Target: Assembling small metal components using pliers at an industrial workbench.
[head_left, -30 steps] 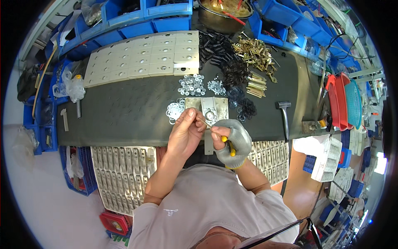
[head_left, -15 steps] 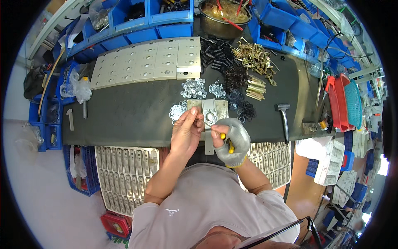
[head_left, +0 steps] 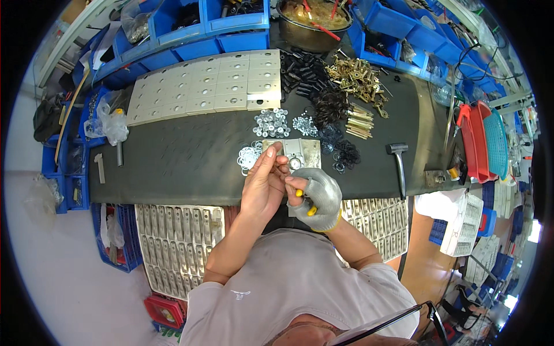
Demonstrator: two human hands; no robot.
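Note:
My bare left hand (head_left: 262, 187) is raised in front of the work block, thumb and fingers pinched together. Whatever they hold is too small to make out. Close beside it, my right hand (head_left: 324, 199), in a grey fingerless glove, is wrapped round yellow-handled pliers (head_left: 312, 211); their jaws are hidden, and its thumb and fingertips meet near my left fingers. Just beyond both hands lies a silver metal plate (head_left: 294, 147) with a round part (head_left: 295, 164) set in it. It rests on a flat metal block (head_left: 312, 153), partly covered by my hands.
Washers (head_left: 249, 157), silver round parts (head_left: 271, 123), black rings (head_left: 347, 154) and brass-coloured strips (head_left: 359, 121) lie around the block. Pale plates (head_left: 205, 83) stand in rows behind. A hammer (head_left: 398, 167) lies right, near red trays (head_left: 479, 141). Blue bins (head_left: 236, 23) line the back.
My right hand has shifted slightly left and nearer to me with the pliers, closer to my left hand. The left hand keeps its pinch, its fingers turned a little.

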